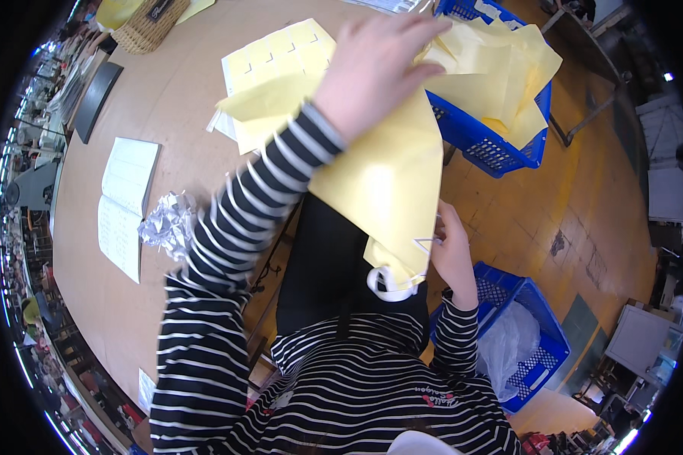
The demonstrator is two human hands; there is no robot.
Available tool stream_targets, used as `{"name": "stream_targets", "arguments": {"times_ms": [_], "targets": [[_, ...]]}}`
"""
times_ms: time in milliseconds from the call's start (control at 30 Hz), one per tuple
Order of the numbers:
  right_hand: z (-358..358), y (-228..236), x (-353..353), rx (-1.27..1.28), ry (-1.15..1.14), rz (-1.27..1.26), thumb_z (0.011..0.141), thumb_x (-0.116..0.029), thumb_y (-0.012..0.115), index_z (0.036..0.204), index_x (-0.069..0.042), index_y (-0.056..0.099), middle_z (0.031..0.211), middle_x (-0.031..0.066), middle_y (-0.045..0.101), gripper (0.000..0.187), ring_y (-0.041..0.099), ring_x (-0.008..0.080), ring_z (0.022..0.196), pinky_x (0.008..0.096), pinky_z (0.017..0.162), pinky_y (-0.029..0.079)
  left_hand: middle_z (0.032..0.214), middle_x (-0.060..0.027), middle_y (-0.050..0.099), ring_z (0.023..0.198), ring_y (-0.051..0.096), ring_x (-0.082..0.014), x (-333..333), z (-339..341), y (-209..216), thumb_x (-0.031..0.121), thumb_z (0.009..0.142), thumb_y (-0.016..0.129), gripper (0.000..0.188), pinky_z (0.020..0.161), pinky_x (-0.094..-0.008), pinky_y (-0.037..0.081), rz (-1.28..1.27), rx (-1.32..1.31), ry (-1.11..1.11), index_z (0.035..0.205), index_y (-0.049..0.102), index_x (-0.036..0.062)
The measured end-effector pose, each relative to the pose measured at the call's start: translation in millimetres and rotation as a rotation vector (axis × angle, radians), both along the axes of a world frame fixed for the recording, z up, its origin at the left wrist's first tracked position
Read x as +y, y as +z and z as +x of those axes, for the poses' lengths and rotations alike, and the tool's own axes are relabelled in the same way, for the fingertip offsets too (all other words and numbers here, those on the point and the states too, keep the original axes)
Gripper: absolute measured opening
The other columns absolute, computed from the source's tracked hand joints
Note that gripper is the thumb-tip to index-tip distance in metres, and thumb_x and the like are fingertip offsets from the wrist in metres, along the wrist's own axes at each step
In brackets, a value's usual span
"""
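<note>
A large yellow sheet (383, 174) slants down from the table edge over my lap, its lower end curling back and showing a white underside. My left hand (379, 68) reaches across its upper part, thumb and fingers apart, close to the crumpled yellow sheets (501, 68) in a blue basket. Lower down, my right hand (452, 246) grips the yellow sheet's right edge, some of its fingers hidden. Beneath my left wrist and beyond it lie more yellow sheets (277, 57) with white edges and small dark corner marks, partly covered.
An open notebook (129, 201) and a crumpled silvery-white wad (171, 224) lie on the table (76, 205). A wicker basket (150, 26) stands at the far left. To my right are the upper blue basket (478, 140) and a lower blue basket (539, 303) holding clear plastic.
</note>
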State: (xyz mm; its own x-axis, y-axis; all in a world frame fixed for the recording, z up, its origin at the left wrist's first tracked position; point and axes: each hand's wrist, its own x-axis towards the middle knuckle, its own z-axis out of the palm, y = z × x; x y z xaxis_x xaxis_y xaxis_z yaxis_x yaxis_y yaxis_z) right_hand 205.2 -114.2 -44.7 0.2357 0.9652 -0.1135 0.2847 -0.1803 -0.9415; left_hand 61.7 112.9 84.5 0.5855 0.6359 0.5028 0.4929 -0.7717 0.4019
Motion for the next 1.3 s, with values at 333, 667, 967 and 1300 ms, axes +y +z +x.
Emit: {"name": "stream_targets", "arguments": {"times_ms": [333,667,967,1300], "targets": [[50.5,-49.2,-123.1,0.809,-0.382,0.238,0.101,-0.025,0.050,0.138,-0.003,0.046,0.130,0.0152,0.056,0.044,0.058,0.0272,0.117,0.0415,0.098,0.051,0.154,-0.0180,0.031,0.141,0.034,-0.0297,-201.0,-26.0,-158.5,0.018,0.098,0.060,0.070,0.116,-0.0441,0.029,-1.197,-0.858,0.202,0.153,0.021,0.0008],[48.7,-10.1,-69.8,0.158,-0.522,0.446,0.092,-0.015,0.064,0.141,-0.004,0.044,0.128,0.0097,0.056,0.055,0.058,0.0195,0.109,0.0350,0.092,0.047,0.118,-0.0076,0.066,0.103,0.064,-0.0131,-146.7,-27.0,-99.6,-0.001,0.085,0.070,0.052,0.092,-0.0270,0.050,-1.291,-1.037,0.068,0.134,0.051,-0.0020],[36.4,4.0,-23.8,-0.402,-0.139,0.133,0.082,0.003,0.068,0.121,0.000,0.062,0.110,0.0109,0.059,0.039,0.058,0.0177,0.085,0.0283,0.080,0.048,0.119,-0.0126,0.065,0.103,0.065,-0.0177,-89.6,-156.5,-90.8,0.001,0.086,0.073,0.057,0.090,-0.0285,0.052,-0.820,-0.904,0.552,0.136,0.049,-0.0062],[100.3,30.9,-40.6,-0.251,-0.430,0.149,0.085,0.001,0.068,0.111,0.000,0.065,0.111,0.0066,0.063,0.026,0.057,0.0157,0.089,0.0287,0.081,0.048,0.120,-0.0152,0.062,0.110,0.061,-0.0200,-98.4,-156.4,-100.3,-0.003,0.087,0.069,0.063,0.096,-0.0299,0.050,-0.567,-1.010,0.489,0.143,0.040,-0.0009]]}}
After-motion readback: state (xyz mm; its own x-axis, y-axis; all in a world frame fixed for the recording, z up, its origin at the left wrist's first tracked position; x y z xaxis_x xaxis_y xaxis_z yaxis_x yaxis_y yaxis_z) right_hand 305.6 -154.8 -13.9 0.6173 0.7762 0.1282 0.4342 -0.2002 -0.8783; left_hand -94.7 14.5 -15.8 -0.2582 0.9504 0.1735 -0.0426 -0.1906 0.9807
